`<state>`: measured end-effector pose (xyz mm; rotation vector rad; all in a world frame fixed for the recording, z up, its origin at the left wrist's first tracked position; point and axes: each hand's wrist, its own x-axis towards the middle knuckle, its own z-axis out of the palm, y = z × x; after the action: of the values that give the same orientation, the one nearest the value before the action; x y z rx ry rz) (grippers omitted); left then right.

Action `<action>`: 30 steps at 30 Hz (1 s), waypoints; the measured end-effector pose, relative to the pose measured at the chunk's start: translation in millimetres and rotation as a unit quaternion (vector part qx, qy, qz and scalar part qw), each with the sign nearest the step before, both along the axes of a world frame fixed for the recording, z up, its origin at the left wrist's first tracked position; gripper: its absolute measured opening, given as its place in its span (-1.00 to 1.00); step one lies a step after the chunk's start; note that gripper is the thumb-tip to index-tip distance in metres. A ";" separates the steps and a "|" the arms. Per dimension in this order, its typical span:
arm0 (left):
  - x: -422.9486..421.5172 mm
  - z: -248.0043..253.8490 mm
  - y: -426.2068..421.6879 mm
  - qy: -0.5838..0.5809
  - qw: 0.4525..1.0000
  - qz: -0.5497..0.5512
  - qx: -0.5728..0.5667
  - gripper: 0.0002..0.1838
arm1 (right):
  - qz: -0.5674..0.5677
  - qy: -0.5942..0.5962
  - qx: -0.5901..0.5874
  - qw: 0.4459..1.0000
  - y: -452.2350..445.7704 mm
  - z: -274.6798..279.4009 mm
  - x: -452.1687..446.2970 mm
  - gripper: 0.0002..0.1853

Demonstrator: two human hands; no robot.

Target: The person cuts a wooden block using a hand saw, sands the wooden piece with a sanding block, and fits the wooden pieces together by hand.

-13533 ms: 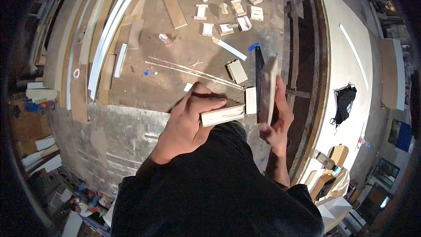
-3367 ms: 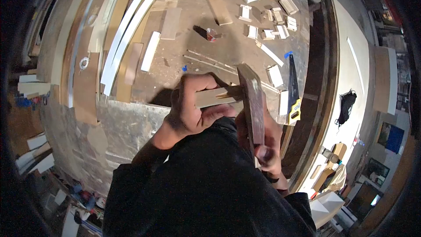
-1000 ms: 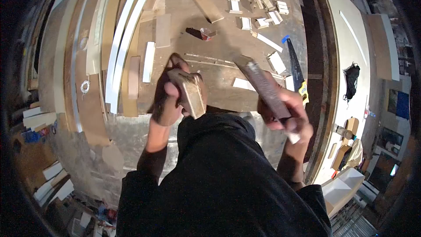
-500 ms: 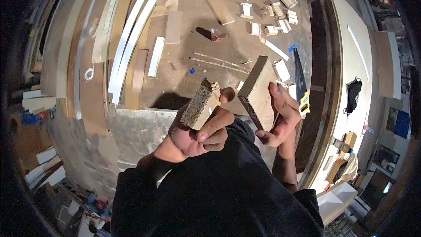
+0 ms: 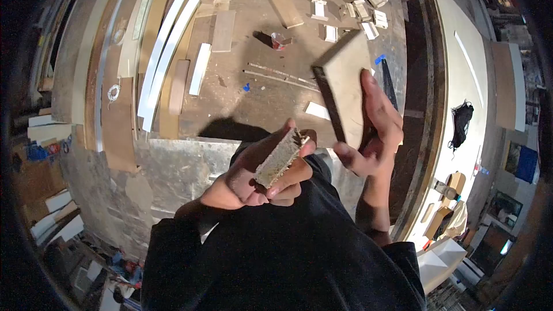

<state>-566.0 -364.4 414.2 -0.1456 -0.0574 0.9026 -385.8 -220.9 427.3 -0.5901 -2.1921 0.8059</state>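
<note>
My left hand (image 5: 247, 178) is closed round a small wooden block (image 5: 280, 159), whose rough, grainy edge faces up. To its right, my right hand (image 5: 377, 132) grips a flat rectangular wooden board (image 5: 345, 83) between thumb and fingers. The board stands tilted, with a dark edge towards the left and a pale face towards the right. Block and board are apart. Behind the board and my right hand, a saw (image 5: 388, 83) lies partly hidden on the table (image 5: 230, 92).
Several small wooden assemblies (image 5: 360, 9) lie at the table's back right. Long strips (image 5: 173, 52) line the left side. A clear cup (image 5: 278, 41), thin sticks (image 5: 282, 76) and a white piece (image 5: 317, 110) lie mid-table. A black mesh item (image 5: 461, 125) rests on the right bench (image 5: 449, 75).
Since half a second ago, the board in my right hand has risen and now hides more of the saw. My left hand has lowered slightly and turned the block.
</note>
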 end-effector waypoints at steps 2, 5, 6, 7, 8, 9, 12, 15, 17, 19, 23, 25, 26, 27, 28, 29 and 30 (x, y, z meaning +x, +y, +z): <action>-2.5 -1.9 -1.7 0.030 0.999 0.041 -0.012 -0.48 | 0.033 0.068 0.023 0.997 0.2 -4.9 7.1 0.04; -0.4 -10.5 -7.6 0.047 0.993 0.106 -0.030 -0.52 | 0.068 0.044 -0.010 0.997 -11.2 -0.9 19.9 0.08; 2.0 -19.5 -11.5 0.154 0.975 0.135 -0.085 -0.54 | 0.082 0.017 -0.038 0.996 -14.6 2.5 21.9 0.07; 4.3 -28.6 -15.1 0.266 0.942 0.148 -0.138 -0.54 | 0.096 -0.010 -0.066 0.993 -17.8 5.9 23.7 0.06; 10.2 -43.3 -14.9 0.405 0.878 0.216 -0.136 -0.57 | 0.107 -0.039 -0.093 0.989 -21.0 9.3 25.6 0.05; 9.0 -39.4 -11.6 0.468 0.838 0.251 -0.129 -0.58 | 0.103 -0.063 -0.136 0.983 -24.2 11.9 25.8 0.03; -3.2 -3.0 2.2 0.720 0.648 0.230 0.088 -0.63 | 0.099 -0.039 -0.099 0.989 -20.5 12.4 20.2 0.00; -3.7 -6.9 2.5 0.555 0.796 0.239 0.043 -0.65 | 0.084 -0.032 -0.078 0.993 -25.9 -3.5 21.0 -0.03; -11.6 -11.4 6.0 0.290 0.920 0.254 -0.066 -0.67 | 0.050 -0.007 -0.015 0.999 -12.2 -24.5 29.8 -0.07; -13.5 -17.1 0.8 0.311 0.903 0.276 -0.111 -0.67 | -0.001 -0.119 -0.080 0.990 -13.3 -32.7 46.5 -0.08; -3.3 -9.6 -0.3 0.781 0.525 0.335 0.043 -0.57 | 0.005 0.027 -0.073 0.997 -23.8 -49.5 43.5 -0.10; -6.4 13.7 11.2 0.699 0.657 0.283 -0.008 -0.52 | 0.059 0.039 -0.048 0.996 -27.2 -38.0 34.3 -0.06; -4.9 18.2 15.6 0.693 0.670 0.267 -0.001 -0.51 | 0.063 0.035 -0.042 0.996 -25.2 -33.9 23.1 -0.03; -2.4 17.6 15.5 0.728 0.630 0.269 0.036 -0.51 | 0.068 0.030 -0.037 0.997 -23.2 -29.7 11.9 0.00; 0.2 16.9 15.5 0.760 0.586 0.271 0.070 -0.51 | 0.072 0.026 -0.031 0.997 -21.1 -25.6 0.6 0.03; -0.1 15.9 13.8 0.749 0.605 0.261 0.071 -0.53 | 0.071 0.019 -0.035 0.997 -21.6 -26.3 2.2 0.03; -2.2 15.7 11.0 0.738 0.622 0.250 0.071 -0.54 | 0.070 0.013 -0.038 0.997 -22.2 -26.9 3.8 0.03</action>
<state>-568.3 -353.3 429.9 0.8514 1.4589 1.3334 -382.1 -243.2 400.4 -0.4650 -2.2054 0.9687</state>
